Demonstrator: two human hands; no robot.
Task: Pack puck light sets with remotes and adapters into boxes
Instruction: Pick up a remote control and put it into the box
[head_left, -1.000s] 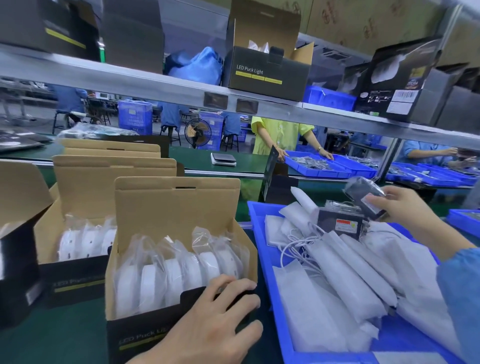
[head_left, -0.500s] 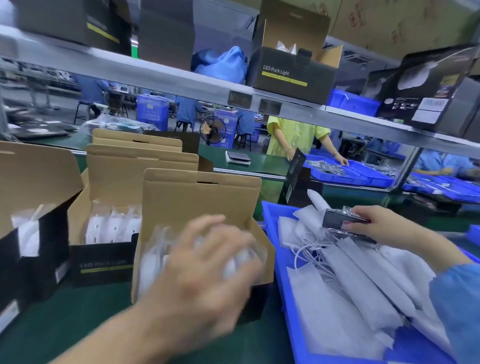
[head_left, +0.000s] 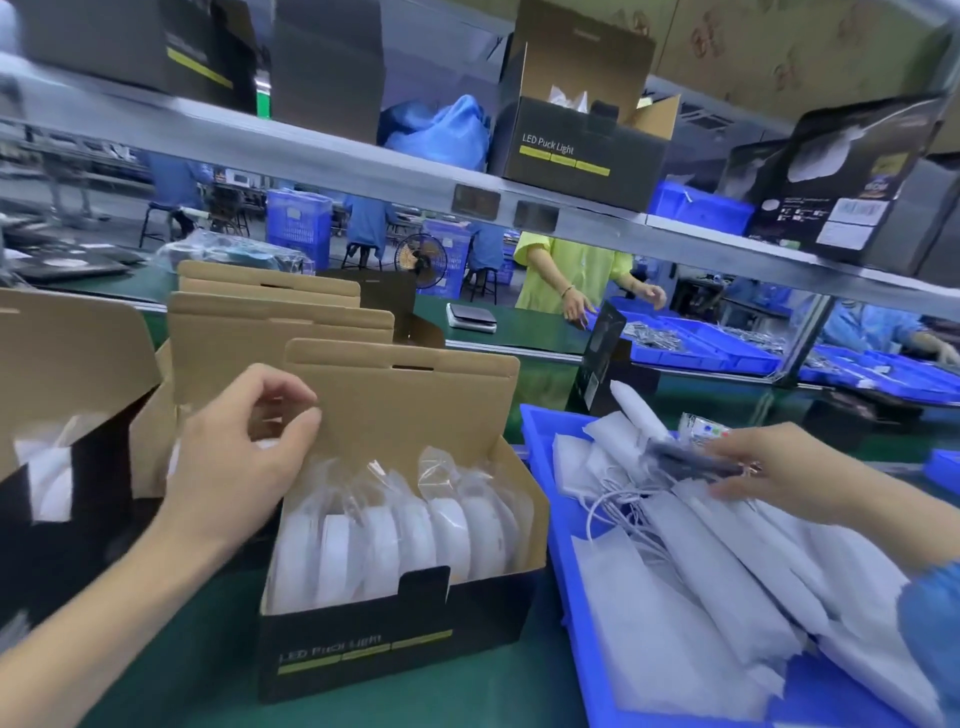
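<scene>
While the left hand (head_left: 236, 457) hovers loosely curled by the open box (head_left: 395, 618), the right hand (head_left: 769, 467) grips a dark remote (head_left: 691, 460).

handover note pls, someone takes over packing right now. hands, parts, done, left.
Left hand: fingers loosely curled at the left edge of the front box, holding nothing.
Right hand: grips a dark remote over the blue bin.
Done: bagged puck lights stand in the front box.
Left: no remote or adapter visible in the box; white pouches still lie in the bin. Lid is open.
</scene>
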